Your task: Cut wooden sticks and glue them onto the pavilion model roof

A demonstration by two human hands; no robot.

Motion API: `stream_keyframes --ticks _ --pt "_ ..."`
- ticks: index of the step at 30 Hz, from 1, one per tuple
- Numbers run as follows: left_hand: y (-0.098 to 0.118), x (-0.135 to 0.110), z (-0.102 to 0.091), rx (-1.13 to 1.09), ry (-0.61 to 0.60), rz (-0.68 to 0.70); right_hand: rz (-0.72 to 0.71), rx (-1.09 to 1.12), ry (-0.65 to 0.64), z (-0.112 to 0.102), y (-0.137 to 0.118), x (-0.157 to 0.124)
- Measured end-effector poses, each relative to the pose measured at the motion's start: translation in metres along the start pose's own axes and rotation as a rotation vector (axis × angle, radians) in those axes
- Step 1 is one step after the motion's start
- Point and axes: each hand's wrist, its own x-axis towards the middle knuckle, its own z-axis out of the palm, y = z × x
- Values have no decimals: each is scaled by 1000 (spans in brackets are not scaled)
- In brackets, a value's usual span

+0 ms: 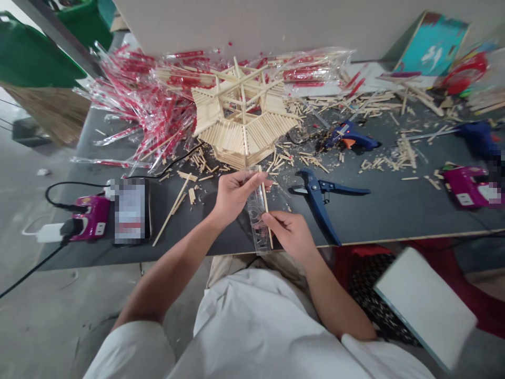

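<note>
My left hand (235,193) is closed on the far end of a clear plastic ruler (258,231), its thumb pressing a thin wooden chopstick (265,202) against it. The stick lies lengthwise along the ruler's right edge. Lower down, my right hand (291,231) pinches the same stick between thumb and fingers. Just beyond my hands stands a many-sided model (242,123) built of pale sticks, with a slatted roof and an open frame on top. A blue-handled cutter (317,197) lies to the right of my hands, jaws apart.
Red-and-clear wrappers (150,100) heap at the back left. A blue glue gun (351,138) lies among stick offcuts (389,160). A phone (132,210) and a purple power strip (90,216) with cables sit left; another purple strip (465,187) is at right. Loose sticks (173,208) lie near the phone.
</note>
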Motion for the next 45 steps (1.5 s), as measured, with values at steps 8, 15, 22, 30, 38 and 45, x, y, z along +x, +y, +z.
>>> stream_keyframes --ticks 8,15,22,30,38,45 --pt "1 -1 0 0 -19 -45 3 17 -16 0 3 0" --pt "2 -2 1 -83 -19 -48 7 56 -36 0 1 -1" --pt "1 -2 2 -112 -16 -66 3 26 -40 0 4 -1" --pt "-1 1 -1 -199 -26 -153 -33 21 43 6 -1 -1" --pt "0 4 -2 -228 32 -233 -54 273 147 20 -19 30" --pt "6 3 -4 -263 97 -243 13 481 149 34 -25 43"
